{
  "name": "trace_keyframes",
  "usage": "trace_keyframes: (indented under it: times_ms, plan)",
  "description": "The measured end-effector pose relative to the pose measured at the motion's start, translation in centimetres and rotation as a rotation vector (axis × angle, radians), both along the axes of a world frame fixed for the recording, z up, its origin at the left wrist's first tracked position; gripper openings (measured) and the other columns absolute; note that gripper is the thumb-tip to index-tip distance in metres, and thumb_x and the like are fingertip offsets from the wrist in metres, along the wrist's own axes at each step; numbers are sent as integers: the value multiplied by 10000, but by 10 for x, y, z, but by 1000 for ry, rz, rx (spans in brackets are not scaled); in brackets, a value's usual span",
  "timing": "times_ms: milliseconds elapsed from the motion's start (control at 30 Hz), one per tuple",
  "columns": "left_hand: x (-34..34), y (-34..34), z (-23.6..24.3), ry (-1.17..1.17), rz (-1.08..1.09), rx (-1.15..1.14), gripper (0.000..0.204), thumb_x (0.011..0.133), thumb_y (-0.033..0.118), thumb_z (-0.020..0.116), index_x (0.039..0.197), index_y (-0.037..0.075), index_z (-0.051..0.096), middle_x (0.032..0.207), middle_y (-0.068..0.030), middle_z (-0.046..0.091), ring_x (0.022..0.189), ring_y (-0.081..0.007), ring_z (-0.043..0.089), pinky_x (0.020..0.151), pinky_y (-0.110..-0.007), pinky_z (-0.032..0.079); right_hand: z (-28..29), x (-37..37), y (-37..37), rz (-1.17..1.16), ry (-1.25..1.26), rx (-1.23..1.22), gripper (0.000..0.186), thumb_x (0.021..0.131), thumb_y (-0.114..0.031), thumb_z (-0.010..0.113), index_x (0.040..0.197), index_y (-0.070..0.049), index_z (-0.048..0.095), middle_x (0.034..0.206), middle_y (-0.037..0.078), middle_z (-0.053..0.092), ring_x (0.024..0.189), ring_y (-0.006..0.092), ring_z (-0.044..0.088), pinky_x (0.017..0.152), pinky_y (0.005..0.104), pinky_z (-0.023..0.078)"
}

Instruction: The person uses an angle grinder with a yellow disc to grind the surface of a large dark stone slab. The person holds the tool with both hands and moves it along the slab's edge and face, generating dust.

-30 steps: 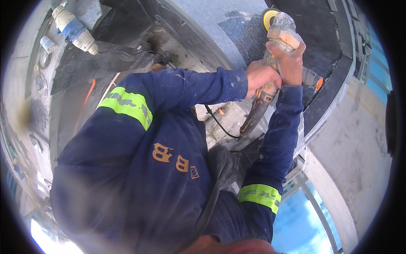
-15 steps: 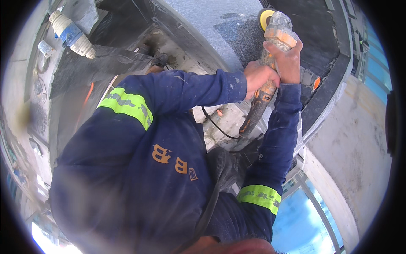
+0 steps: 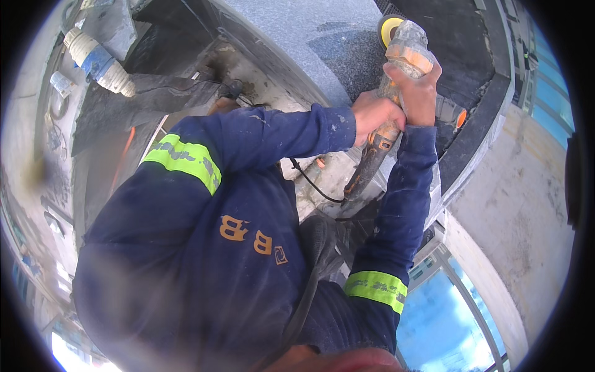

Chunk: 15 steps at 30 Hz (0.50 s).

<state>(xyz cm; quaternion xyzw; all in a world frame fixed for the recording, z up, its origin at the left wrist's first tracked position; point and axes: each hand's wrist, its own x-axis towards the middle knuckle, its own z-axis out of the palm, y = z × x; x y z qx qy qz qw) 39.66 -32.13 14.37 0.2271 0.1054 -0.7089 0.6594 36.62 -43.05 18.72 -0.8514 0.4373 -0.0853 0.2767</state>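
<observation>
Angle grinder [image 3: 383,137] is sitting at right edge of grey slab [image 3: 304,31]; disc contact unclear. Both hands are clamping it: left hand [image 3: 374,116] midway, right hand [image 3: 420,93] behind head [image 3: 409,42]. Holding yellow disc [image 3: 388,28] level is likely evening pressure.

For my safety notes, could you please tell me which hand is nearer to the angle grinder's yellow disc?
Right. The right hand grips the angle grinder high up, near the yellow disc; the left hand grips farther back.
</observation>
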Motion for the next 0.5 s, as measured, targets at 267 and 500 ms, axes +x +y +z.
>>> trace_keyframes:
  times_ms: [267, 500]
  plan:
    - [-8, 12, 1, -29, 43, 63, 307, 629, -60, 669, 933, -61, 625, 823, -142, 644, 693, -252, 648, 594, -360, 515, -4, -10, 11, 89, -78, 126, 907, 689, -267, 838, 1361, 61, 323, 1214, 206, 524, 1098, 261, 581, 926, 350, 484]
    - [3, -9, -4, -19, -119, 10, 270, 654, -47, 651, 923, -50, 622, 824, -136, 637, 736, -237, 653, 643, -354, 520, -5, -6, -10, -48, 63, -104, 923, 654, -316, 838, 1301, 87, 317, 1138, 271, 588, 1021, 380, 630, 883, 399, 507]
